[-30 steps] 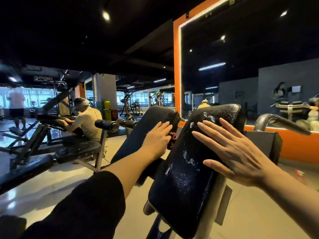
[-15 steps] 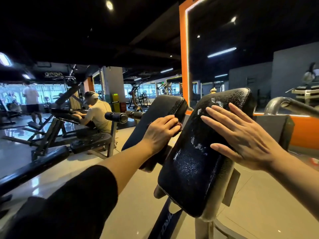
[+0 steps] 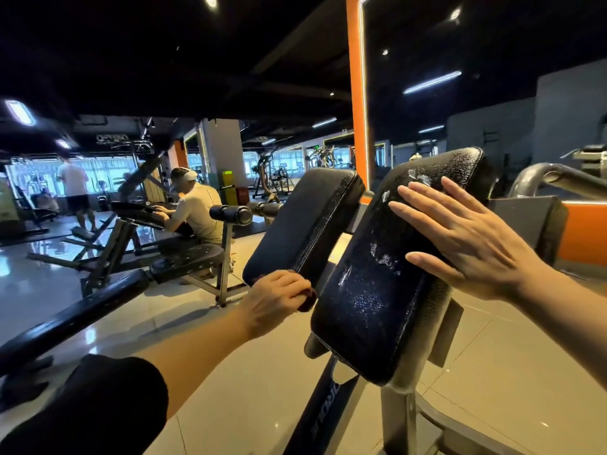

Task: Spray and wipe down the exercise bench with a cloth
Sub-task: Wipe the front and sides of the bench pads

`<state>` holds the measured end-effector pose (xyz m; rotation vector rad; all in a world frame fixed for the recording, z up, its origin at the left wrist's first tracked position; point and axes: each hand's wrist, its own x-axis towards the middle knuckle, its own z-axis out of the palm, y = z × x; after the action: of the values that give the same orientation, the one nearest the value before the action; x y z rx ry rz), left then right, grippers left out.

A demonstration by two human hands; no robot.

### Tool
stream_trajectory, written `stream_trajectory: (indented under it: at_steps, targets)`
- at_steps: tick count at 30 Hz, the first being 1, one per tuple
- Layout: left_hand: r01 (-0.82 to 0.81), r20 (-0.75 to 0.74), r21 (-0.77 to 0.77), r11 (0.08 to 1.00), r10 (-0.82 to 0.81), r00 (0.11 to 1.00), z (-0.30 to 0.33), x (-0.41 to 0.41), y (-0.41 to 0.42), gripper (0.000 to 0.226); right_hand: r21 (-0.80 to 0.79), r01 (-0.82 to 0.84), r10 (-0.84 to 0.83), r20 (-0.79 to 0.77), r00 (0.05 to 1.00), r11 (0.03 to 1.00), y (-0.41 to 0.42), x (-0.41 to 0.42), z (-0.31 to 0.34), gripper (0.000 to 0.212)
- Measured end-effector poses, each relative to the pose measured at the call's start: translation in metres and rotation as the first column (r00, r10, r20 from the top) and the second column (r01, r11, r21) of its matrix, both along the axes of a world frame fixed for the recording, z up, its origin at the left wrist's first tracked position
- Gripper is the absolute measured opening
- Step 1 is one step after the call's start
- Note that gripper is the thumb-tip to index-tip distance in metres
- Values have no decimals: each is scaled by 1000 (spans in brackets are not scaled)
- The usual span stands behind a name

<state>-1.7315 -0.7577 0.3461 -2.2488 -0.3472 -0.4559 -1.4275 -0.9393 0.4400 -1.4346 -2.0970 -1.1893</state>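
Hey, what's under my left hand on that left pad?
Under the left hand, a dark red cloth peeks out at the fingertips, against the lower end of the left pad. The hand covers the rest of the cloth, so its full shape can't be seen.

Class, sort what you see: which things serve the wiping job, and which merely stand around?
Job:
left hand
dark red cloth
left pad
right hand
wet right pad

Standing around:
roller bench
mirror

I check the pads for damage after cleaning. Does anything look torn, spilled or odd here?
No tears visible. The right pad carries white foamy streaks and droplets, apparently unwiped spray. The left pad looks drier.
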Motion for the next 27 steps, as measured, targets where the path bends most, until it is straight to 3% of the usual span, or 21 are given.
stream_trajectory:
  at_steps: [2, 4, 6, 9, 13, 14, 16, 20, 24, 27]
  targets:
    - [-49, 192, 26, 998, 43, 981, 24, 27, 2, 31, -3, 0, 0, 0, 1000, 1000, -1, 0, 0, 71]
    - [-178, 255, 28, 984, 165, 953, 37, 48, 6, 37, -12, -3, 3, -5, 1000, 1000, -1, 1, 0, 71]
    - [-242, 200, 4, 970, 236, 951, 27, 49, 10, 44, -19, -7, 7, -9, 1000, 1000, -1, 1, 0, 71]
    - [-158, 93, -12, 987, 159, 983, 2, 19, 5, 49, -9, -16, 16, -7, 1000, 1000, -1, 1, 0, 71]
    - [-26, -173, 15, 1000, 28, 984, -13, -16, -2, 40, 5, -26, 26, -19, 999, 1000, 0, 0, -1, 71]
    - [16, -141, 17, 1000, -14, 990, -8, -14, -3, 36, 5, -24, 24, -17, 1000, 1000, 0, 0, -1, 71]
    - [51, 64, 38, 998, -53, 997, 14, 3, 1, 29, -2, -11, 11, -13, 1000, 1000, 0, 0, 0, 71]
    - [-49, 470, 20, 999, 33, 882, 82, 64, 15, 19, -26, 0, 0, -7, 1000, 1000, -2, 1, 0, 71]
    - [-85, 587, -76, 993, 114, 801, 130, 115, 31, 20, -12, -5, 5, -4, 1000, 1000, -1, 1, -1, 70]
    - [-166, 551, -141, 976, 217, 806, 135, 140, 49, 24, 18, -12, 11, 3, 1000, 1000, 1, 1, -1, 69]
